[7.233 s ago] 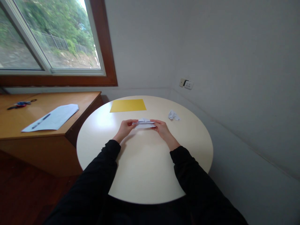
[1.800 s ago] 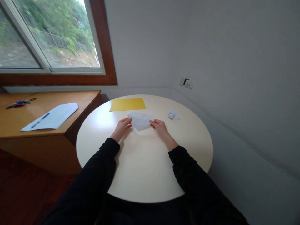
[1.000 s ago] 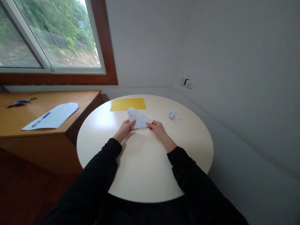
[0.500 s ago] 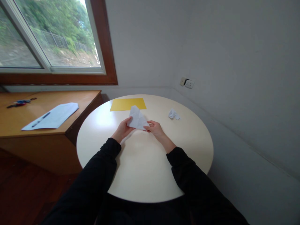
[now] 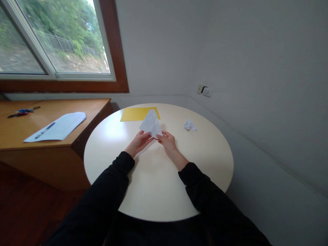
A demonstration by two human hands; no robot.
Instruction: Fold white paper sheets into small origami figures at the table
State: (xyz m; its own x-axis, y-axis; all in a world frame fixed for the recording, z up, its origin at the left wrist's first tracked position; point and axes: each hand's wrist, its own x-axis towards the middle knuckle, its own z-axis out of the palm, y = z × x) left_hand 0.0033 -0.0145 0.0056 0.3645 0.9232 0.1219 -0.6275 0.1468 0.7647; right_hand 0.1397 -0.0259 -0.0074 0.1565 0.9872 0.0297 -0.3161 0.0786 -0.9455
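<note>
My left hand and right hand pinched the folded white paper by its lower corner, now tipped upright above the round table (it lay flatter a moment earlier), yellow sheet beyond.

Round cream surface, pale and glossy, set in the corner of the room. Flat on its far side: a yellow sheet, its right end partly hidden. To the right of that, well apart from it, a small crumpled white paper scrap.

Wooden side surface to the left, under the window, close against the round one. On it: a white paper sheet with a pen lying across it; farther left, a small blue-and-red item, too small to identify.
</note>
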